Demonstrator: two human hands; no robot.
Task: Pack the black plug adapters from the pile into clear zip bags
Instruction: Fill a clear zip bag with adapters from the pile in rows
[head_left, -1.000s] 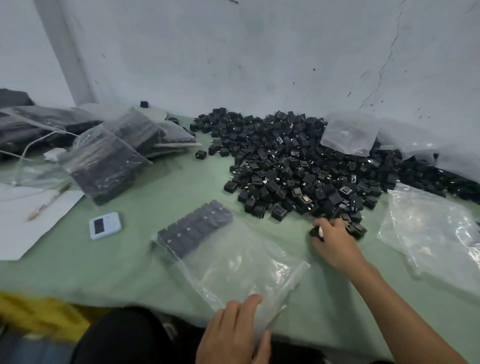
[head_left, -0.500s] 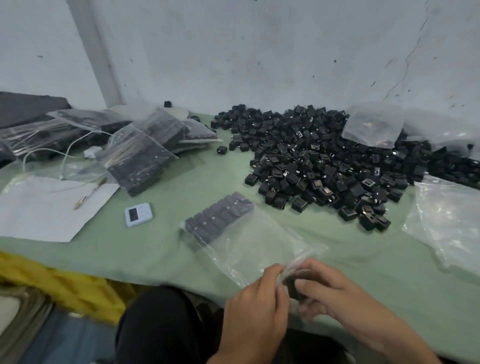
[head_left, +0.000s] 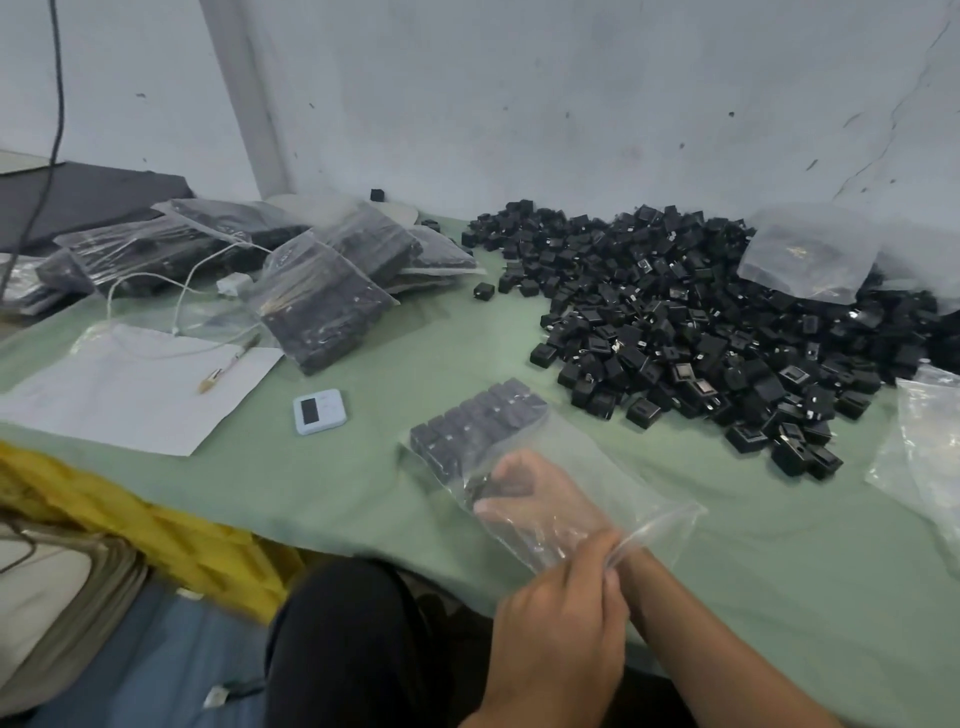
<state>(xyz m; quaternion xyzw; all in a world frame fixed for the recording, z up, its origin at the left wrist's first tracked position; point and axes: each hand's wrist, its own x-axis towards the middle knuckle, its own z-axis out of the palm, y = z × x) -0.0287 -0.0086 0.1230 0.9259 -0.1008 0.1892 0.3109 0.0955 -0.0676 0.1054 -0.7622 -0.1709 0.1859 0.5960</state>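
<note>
Packing stands partway through, judging by the single head view. Several filled bags (head_left: 322, 306) lie stacked at the far left of the green table (head_left: 363, 493), so a fair share is done. The pile (head_left: 701, 322) of black plug adapters against the wall is large, though, so more looks left than finished. The zip bag (head_left: 613, 467) being filled lies near the table's front edge, between the person and the pile. It has two neat rows of adapters (head_left: 478, 421) at its closed far end and most of its room unfilled. The left hand (head_left: 561, 629) pinches the rim of the bag's mouth between thumb and fingers, holding it open. The right hand (head_left: 524, 493) is deep inside the bag, just behind the packed rows, with its fingers curled. Through the creased plastic it seems to grip one or two dark adapters (head_left: 485, 489), though I cannot tell how many. Empty bags (head_left: 930, 452) wait at the right, cut off by the frame, and a loose bag (head_left: 810, 254) lies on top of the pile. Glare hides how many pieces each filled bag holds, and the pile's right end runs out of view. Near the left lie a sheet of paper (head_left: 130, 384), a pen (head_left: 228, 361) and a small white device (head_left: 319, 411) whose screen is unreadable.
</note>
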